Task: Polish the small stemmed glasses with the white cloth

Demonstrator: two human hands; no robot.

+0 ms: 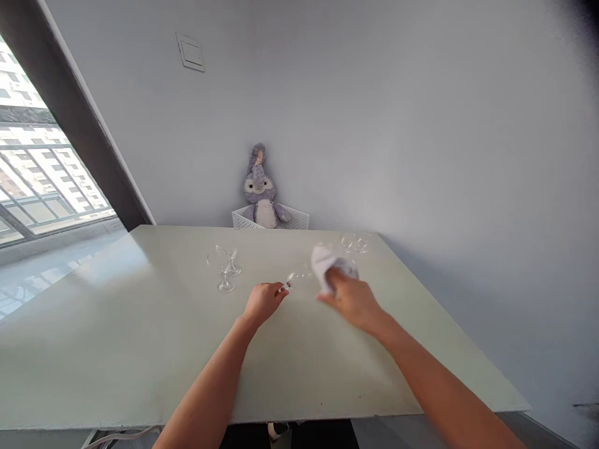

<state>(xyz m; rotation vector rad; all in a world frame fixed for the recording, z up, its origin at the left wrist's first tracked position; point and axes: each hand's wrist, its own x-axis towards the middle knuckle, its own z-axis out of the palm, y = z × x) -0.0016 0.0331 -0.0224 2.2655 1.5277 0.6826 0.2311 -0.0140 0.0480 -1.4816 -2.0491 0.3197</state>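
My left hand [264, 301] is closed around the foot end of a clear glass [299, 274], probably a wine glass, tilted over with its bowl toward the right. My right hand [353, 298] grips a bunched white cloth [322, 262], blurred by motion, just right of that glass and apart from it. To the left of my left hand, two clear wine glasses [226, 285] stand upright on their feet, close together. The faint outlines of the held glass make its exact shape hard to make out.
Two more clear glasses [361, 243] are at the back right of the pale table [140, 349]. Behind the far edge, a grey plush rabbit [259, 187] sits in a white perforated basket [299, 219] by the wall. A window [42, 162] is at left.
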